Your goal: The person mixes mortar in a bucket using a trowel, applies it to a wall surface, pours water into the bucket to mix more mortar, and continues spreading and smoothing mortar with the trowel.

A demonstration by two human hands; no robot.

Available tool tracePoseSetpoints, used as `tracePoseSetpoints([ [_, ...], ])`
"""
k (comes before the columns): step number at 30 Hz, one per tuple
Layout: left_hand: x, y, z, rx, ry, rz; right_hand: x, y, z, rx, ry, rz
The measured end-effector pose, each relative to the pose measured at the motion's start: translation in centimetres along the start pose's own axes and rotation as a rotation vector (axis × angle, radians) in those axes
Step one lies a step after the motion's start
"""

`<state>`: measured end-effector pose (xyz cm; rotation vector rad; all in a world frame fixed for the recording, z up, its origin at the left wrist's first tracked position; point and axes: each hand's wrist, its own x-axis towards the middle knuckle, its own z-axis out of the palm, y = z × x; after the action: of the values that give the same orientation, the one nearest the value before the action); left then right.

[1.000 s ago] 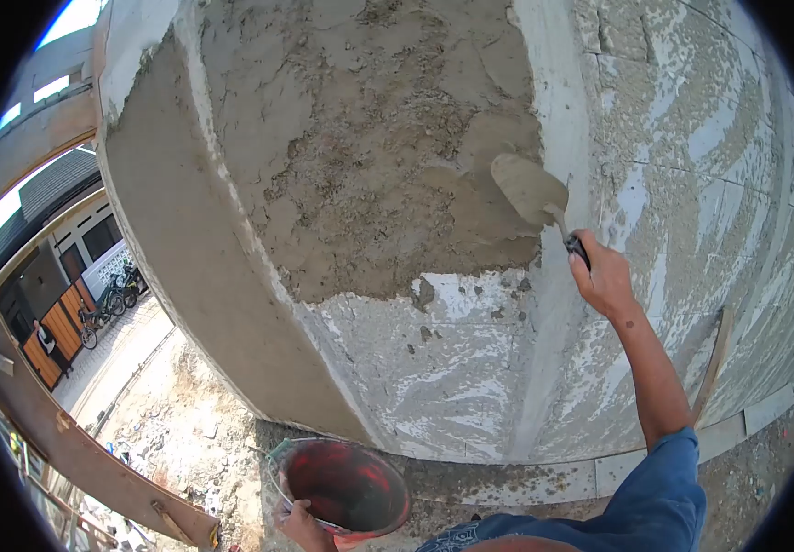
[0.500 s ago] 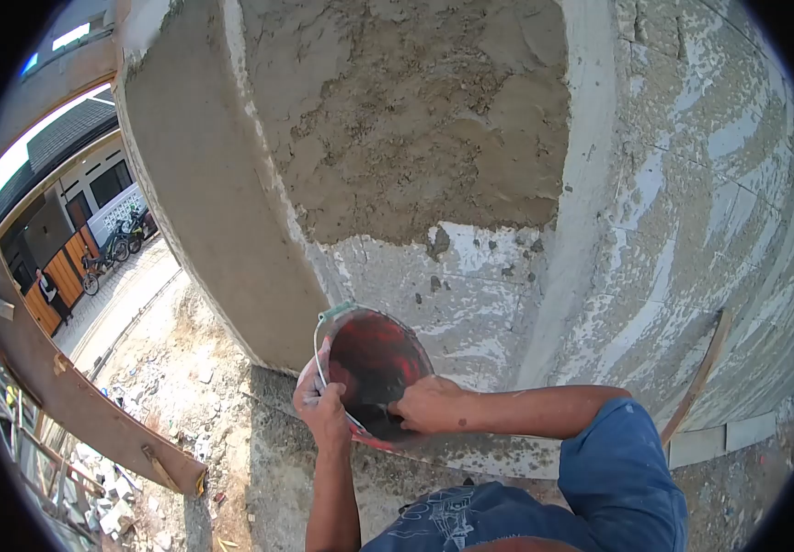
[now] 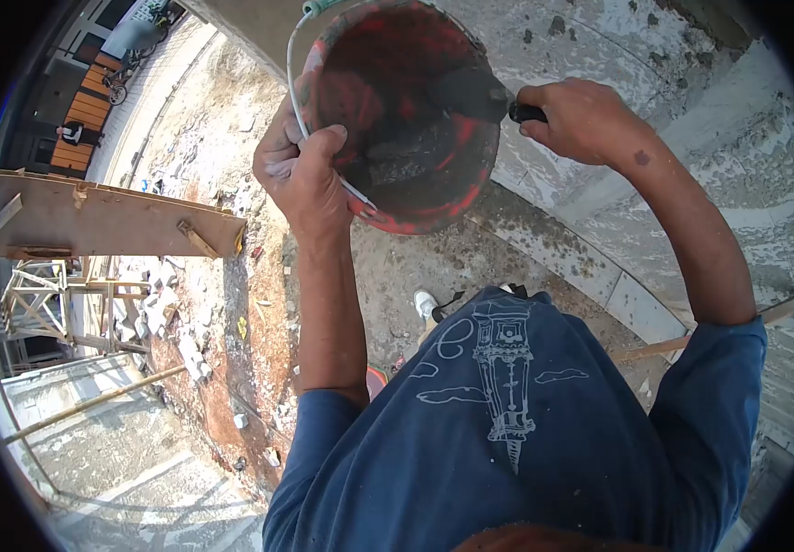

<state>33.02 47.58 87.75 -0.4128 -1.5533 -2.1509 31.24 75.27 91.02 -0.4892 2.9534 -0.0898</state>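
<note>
A red bucket (image 3: 467, 195), smeared inside with dark grey mortar, is held tilted with its mouth facing me. My left hand (image 3: 305, 179) is closed around the bucket's left rim, its thumb over the edge beside the wire handle (image 3: 294, 69). My right hand (image 3: 585, 120) grips the black handle of a trowel (image 3: 470, 94) at the bucket's right side. The trowel's dark blade lies inside the bucket against the inner wall. Some grey residue shows in the bottom of the bucket.
A rough grey wall (image 3: 590, 60) stands ahead and to the right, with a wooden strip (image 3: 650, 348) near its foot. On the left are a brown board (image 3: 112, 218), a bamboo pole (image 3: 102, 402) and rubble (image 3: 153, 308). A person (image 3: 75, 134) is far off by an orange gate.
My view has tipped downward and the bucket appears higher and larger. My right hand has come from inside the bucket to its right rim, and the trowel now shows clearly.
</note>
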Motion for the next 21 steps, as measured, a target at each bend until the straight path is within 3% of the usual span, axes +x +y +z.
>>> tracePoseSetpoints([
  [2, -0.7, -0.5, 0.9, -0.016, -0.008, -0.029, 1.2, 0.3, 4.4, 0.307, -0.259, -0.091],
  [4, -0.8, -1.6, 1.7, -0.056, -0.014, -0.041, 2.4, -1.3, 11.5, 0.639, -0.193, -0.227],
  [6, -1.8, -3.7, 0.0, -0.016, -0.042, -0.112, 1.9, -4.3, 10.8, 0.947, -0.569, -0.041],
  [11, -4.2, -5.8, -3.0, 0.115, 0.187, -0.299, 1.2, -5.9, 16.0, 1.591, -0.832, 0.010],
  [13, -4.3, -5.5, -5.1, 0.027, 0.215, -0.336, 0.9, -5.9, 15.4, 1.799, -0.838, 0.038],
  [16, -3.3, -4.7, -9.1, -0.051, 0.354, -0.350, 0.3, -6.0, 10.6, 2.043, -0.580, -0.047],
  [19, -2.8, -6.9, -17.3, -0.110, 0.356, -0.413, -0.1, -5.2, 2.1, 1.957, 0.027, -0.195],
  [21, -2.1, -6.9, -20.4, 0.114, 0.397, -0.367, -2.8, -6.7, -5.2, 1.810, 0.458, -0.311],
])
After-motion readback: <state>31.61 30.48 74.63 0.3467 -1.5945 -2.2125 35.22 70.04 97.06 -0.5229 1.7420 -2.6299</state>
